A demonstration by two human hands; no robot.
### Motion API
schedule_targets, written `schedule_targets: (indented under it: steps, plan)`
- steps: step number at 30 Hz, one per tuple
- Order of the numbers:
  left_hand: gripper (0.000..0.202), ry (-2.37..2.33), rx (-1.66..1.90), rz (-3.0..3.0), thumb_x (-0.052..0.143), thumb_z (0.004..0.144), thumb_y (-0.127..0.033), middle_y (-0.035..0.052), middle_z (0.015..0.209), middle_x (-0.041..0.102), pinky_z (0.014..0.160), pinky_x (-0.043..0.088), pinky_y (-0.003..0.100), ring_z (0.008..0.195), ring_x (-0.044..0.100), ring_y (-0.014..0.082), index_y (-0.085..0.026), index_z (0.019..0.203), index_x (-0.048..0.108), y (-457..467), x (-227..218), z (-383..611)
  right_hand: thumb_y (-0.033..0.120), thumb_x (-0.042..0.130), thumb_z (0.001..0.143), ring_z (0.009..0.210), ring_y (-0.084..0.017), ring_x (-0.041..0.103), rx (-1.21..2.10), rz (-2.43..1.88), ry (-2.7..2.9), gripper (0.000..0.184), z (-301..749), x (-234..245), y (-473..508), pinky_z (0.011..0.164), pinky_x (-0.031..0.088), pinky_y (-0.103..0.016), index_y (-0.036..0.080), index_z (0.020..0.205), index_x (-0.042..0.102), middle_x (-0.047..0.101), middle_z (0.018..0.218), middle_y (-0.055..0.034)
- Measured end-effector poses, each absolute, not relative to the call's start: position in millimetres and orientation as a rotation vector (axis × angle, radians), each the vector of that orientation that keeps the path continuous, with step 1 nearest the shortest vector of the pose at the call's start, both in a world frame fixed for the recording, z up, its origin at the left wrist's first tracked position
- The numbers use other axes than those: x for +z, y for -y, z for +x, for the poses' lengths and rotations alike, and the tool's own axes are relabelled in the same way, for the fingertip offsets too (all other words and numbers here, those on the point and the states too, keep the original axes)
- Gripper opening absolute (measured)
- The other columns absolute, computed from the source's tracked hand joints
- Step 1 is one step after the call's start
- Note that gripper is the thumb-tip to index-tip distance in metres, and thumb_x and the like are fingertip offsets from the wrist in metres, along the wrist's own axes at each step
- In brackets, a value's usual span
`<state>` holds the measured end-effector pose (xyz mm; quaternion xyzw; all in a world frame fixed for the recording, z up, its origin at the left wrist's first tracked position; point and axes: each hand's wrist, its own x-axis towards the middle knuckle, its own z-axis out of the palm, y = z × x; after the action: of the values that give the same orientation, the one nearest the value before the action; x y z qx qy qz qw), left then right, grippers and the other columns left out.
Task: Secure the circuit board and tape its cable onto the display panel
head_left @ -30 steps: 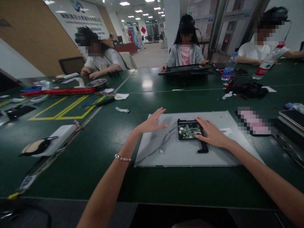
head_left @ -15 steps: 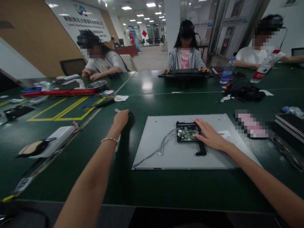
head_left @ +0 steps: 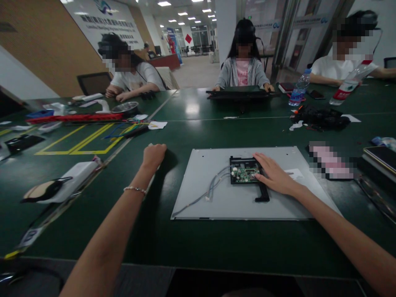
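Observation:
My right hand (head_left: 274, 175) lies with fingers stretched along the right edge of a black plastic frame, its thumb at the green circuit board (head_left: 246, 174) fixed in that frame. The frame rests on a flat silver-grey panel (head_left: 198, 165), with thin grey cables (head_left: 213, 183) running from the board toward the panel's lower left corner. Left of the panel, my left hand (head_left: 154, 156) is closed just over the table. A thin pale strip (head_left: 151, 182) shows beside its wrist and seems to be in the fist, but most of it is hidden by the arm.
On the green table (head_left: 198, 243), a white box-shaped device (head_left: 74, 177) lies to the left. A pink phone (head_left: 331, 160) and notebooks (head_left: 379, 163) are at the right. Farther back stand two bottles (head_left: 299, 88) beside a black bundle (head_left: 321, 119). Several people sit across the table.
My left hand has shifted slightly left, with the pale strip moving along. My right hand keeps its place on the frame. The view has tilted a little.

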<state>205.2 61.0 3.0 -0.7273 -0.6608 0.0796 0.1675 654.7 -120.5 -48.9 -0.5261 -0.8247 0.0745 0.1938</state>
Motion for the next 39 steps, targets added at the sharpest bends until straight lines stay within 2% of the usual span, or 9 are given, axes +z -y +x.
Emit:
schedule_targets:
  steps: [6,11,14,19,24,31,39]
  plan:
    - [0.043,1.893,0.189,-2.126,0.03,0.091,-0.021,0.0227,0.1,0.066,0.078,0.045,0.045,0.094,0.06,0.0364,-0.01,0.096,0.07,-32.3,-5.0,196.0,0.052,0.034,0.097,0.144,-0.031,0.025,0.212,-1.493,2.305,0.071,654.9,-54.0,119.2,0.114,0.028,-0.054,0.026,0.156,0.003,0.025,0.159,-0.0095]
    - [0.041,1.749,0.077,-2.185,0.034,0.091,-0.027,0.0199,0.116,0.058,0.088,0.042,0.047,0.108,0.051,0.035,-0.013,0.089,0.072,-18.6,3.8,205.8,0.051,0.033,0.097,0.144,-0.032,0.025,0.193,-1.477,2.295,0.072,656.3,-57.5,118.8,0.113,0.029,-0.056,0.026,0.156,0.001,0.027,0.158,-0.0099]
    - [0.039,1.627,-0.009,-2.283,0.035,0.092,-0.026,0.0161,0.123,0.057,0.093,0.039,0.046,0.112,0.049,0.033,-0.015,0.091,0.072,-13.2,12.0,228.4,0.05,0.033,0.097,0.144,-0.031,0.025,0.188,-1.463,2.282,0.073,657.0,-58.2,119.1,0.113,0.029,-0.055,0.025,0.156,0.0,0.028,0.158,-0.0107]
    - [0.041,1.475,-0.003,-2.559,0.034,0.095,-0.027,0.0139,0.1,0.069,0.09,0.042,0.04,0.099,0.06,0.0278,-0.015,0.091,0.073,2.6,21.1,296.7,0.049,0.033,0.097,0.143,-0.031,0.027,0.199,-1.448,2.272,0.072,657.2,-56.2,120.4,0.114,0.028,-0.053,0.023,0.156,0.001,0.029,0.157,-0.012]
    - [0.041,1.273,-0.16,-2.706,0.036,0.098,-0.032,0.0117,0.1,0.072,0.078,0.046,0.033,0.092,0.066,0.0236,-0.017,0.097,0.074,16.2,22.3,378.3,0.052,0.038,0.095,0.143,-0.032,0.028,0.219,-1.445,2.256,0.077,657.4,-52.9,121.3,0.113,0.03,-0.054,0.024,0.156,0.0,0.03,0.157,-0.0126]
    - [0.024,0.867,-0.144,-2.758,0.047,0.09,-0.012,0.0145,0.09,0.07,0.071,0.046,0.032,0.086,0.066,0.0239,-0.009,0.09,0.071,18.5,13.7,466.0,0.055,0.043,0.092,0.14,-0.033,0.032,0.255,-1.417,2.201,0.081,660.3,-57.2,117.2,0.112,0.031,-0.054,0.021,0.155,0.006,0.034,0.154,-0.0155]
    - [0.019,0.786,-0.067,-2.771,0.052,0.087,-0.009,0.0156,0.087,0.068,0.076,0.047,0.031,0.089,0.064,0.0231,-0.008,0.088,0.071,16.4,-14.5,481.1,0.055,0.047,0.091,0.136,-0.035,0.039,0.245,-1.347,2.167,0.081,662.0,-60.3,111.5,0.109,0.034,-0.056,0.024,0.155,0.008,0.037,0.151,-0.0159]
